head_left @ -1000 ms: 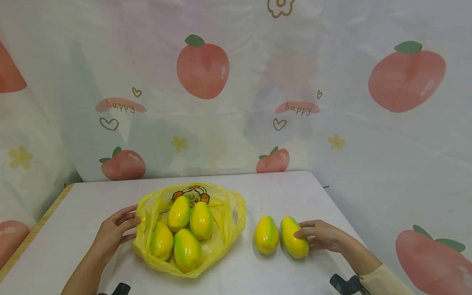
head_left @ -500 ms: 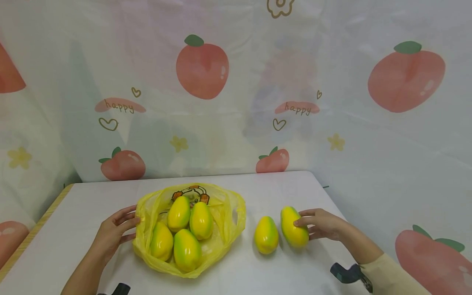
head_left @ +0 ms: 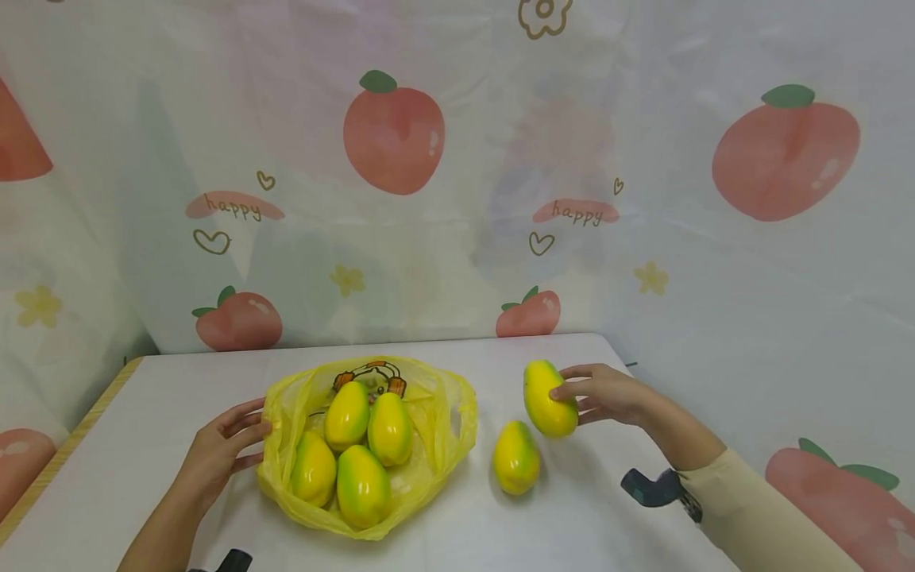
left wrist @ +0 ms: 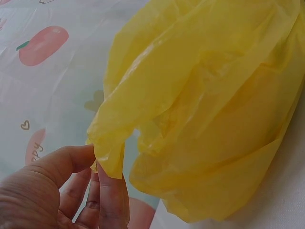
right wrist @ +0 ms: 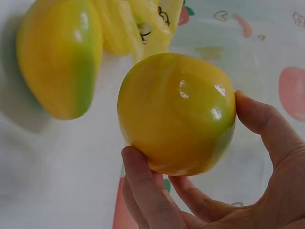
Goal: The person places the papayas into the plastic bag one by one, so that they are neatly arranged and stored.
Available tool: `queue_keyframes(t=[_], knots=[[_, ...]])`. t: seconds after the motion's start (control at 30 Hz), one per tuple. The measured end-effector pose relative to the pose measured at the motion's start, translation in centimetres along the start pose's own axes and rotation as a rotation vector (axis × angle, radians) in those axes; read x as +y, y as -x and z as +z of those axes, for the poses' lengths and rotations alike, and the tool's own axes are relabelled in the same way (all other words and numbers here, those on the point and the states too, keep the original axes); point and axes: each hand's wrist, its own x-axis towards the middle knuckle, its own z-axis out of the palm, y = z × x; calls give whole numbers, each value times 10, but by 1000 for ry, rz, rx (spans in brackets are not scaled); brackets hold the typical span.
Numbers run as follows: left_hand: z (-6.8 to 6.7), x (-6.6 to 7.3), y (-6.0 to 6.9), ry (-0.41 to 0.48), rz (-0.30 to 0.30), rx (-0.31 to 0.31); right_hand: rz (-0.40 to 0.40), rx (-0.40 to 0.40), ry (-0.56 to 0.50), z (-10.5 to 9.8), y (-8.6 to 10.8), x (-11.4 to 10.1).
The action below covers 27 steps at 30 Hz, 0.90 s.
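Note:
My right hand (head_left: 608,394) grips a yellow-green mango (head_left: 549,400) and holds it above the table; in the right wrist view thumb and fingers curl round this mango (right wrist: 176,114). Below and left of it, a second mango (head_left: 516,458) lies on the table. At the left, my left hand (head_left: 225,446) pinches the rim of a yellow plastic bag (head_left: 436,445). Seen from the left wrist, the bag's edge (left wrist: 112,148) sits between thumb and fingers. Several mangoes (head_left: 363,486) lie inside the open bag, which has a cartoon print at its back.
A white cloth covers the table (head_left: 457,524), with a wooden edge (head_left: 93,421) showing at the left. Behind it hangs a pale curtain (head_left: 457,262) printed with peaches. Dark wrist-camera mounts (head_left: 654,486) sit near both forearms.
My right hand has lifted the mango off the table, up and slightly left, away from the mango that stays lying there. The left hand and the bag have stayed in place.

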Motion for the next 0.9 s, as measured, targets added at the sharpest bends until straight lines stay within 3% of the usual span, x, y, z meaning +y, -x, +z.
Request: queue_keyframes(t=[0.67,0.9], knots=[[1,0,0,-27,-8,6,-77,-81,-39,31,-31,-77],[1,0,1,-31,-3,4,-57,-125,-80,50,-41,-95]])
